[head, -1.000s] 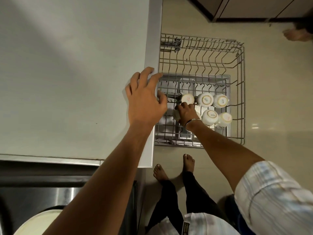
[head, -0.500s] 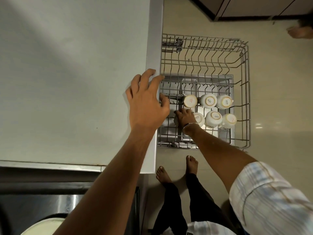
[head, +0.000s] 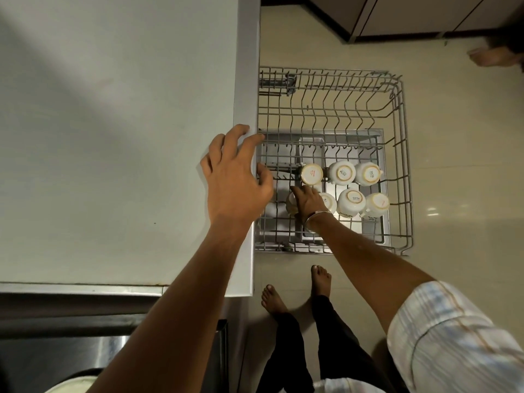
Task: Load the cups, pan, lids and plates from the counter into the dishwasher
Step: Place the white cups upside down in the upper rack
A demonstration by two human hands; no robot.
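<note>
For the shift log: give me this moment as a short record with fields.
rack: wire dishwasher rack pulled out over the floor
cups: six upside down in two rows, e.g. back-left cup
right hand: right hand on the front-left cup; grip hidden
left hand: left hand open, fingers spread at the counter edge
far half of rack: no dishes

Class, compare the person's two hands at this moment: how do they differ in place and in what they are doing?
The left hand rests spread at the counter edge, holding nothing; the right hand reaches down into the wire rack, fingers on a cup. The right wrist wears a bangle; the left is bare. Both arms are bare to the elbow.
</note>
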